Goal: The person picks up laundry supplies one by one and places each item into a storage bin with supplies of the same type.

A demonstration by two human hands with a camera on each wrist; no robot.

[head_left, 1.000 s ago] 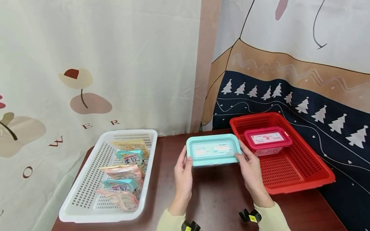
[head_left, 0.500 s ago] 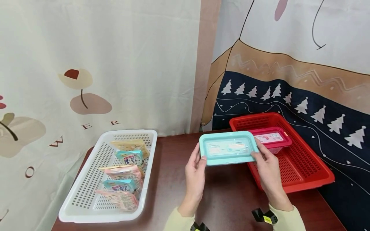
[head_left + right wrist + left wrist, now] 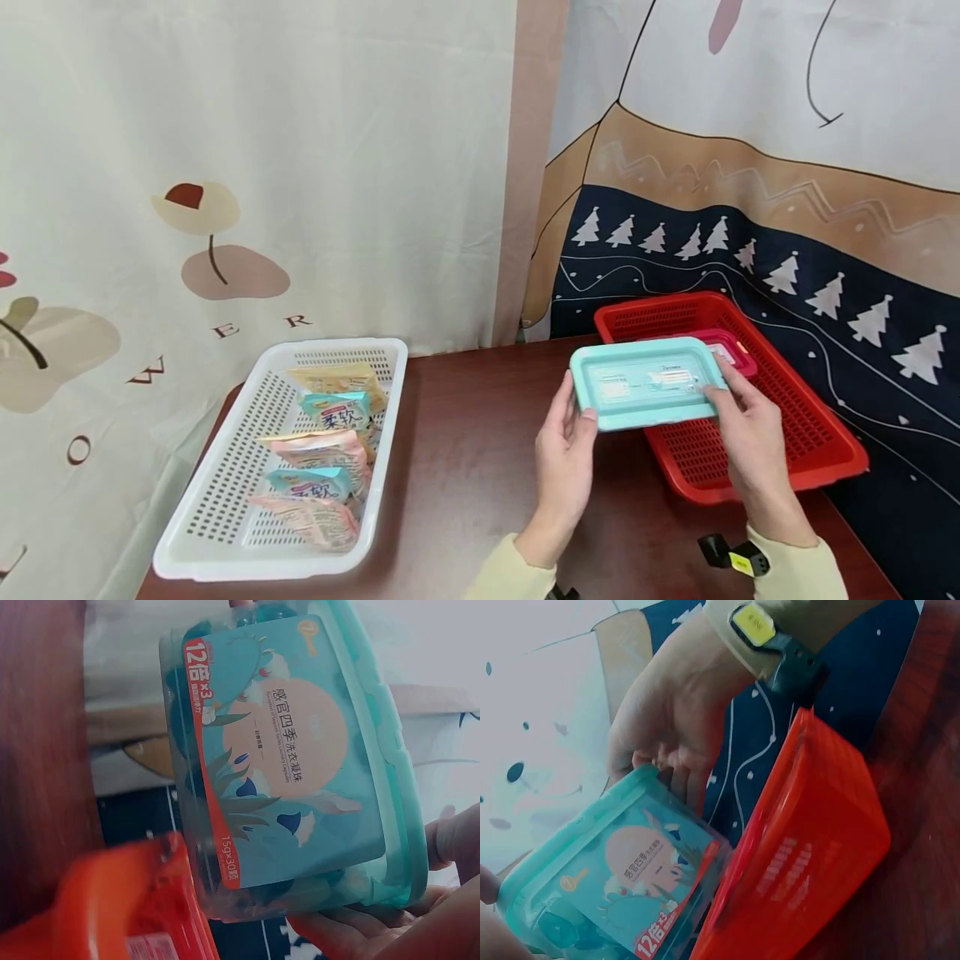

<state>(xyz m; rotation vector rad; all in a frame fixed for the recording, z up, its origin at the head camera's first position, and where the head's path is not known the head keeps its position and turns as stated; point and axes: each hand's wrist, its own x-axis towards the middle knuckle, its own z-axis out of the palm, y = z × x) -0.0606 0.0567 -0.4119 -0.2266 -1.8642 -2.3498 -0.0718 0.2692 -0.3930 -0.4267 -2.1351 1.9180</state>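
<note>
Both hands hold a box of laundry capsules [image 3: 647, 385] by its two short ends, in the air at the left part of the red basket [image 3: 806, 433]. The box has a teal lid; its clear body with a printed label shows in the right wrist view. My left hand [image 3: 566, 462] grips the left end, thumb on the lid's front corner. At the other end, my right hand [image 3: 753, 437] grips with its thumb on the lid. A second box with a magenta lid [image 3: 738, 354] lies in the red basket, partly hidden behind the teal one.
On the left of the dark wooden table [image 3: 465, 467] stands a white basket [image 3: 217, 500] with several small bags [image 3: 337, 412] in it, beige, blue and pink. Patterned curtains [image 3: 390, 167] hang behind and to the right of the table.
Both hands have carried the teal-lidded box of laundry capsules to the right, from over the table to overlapping the red basket. It now covers much of the magenta-lidded box.
</note>
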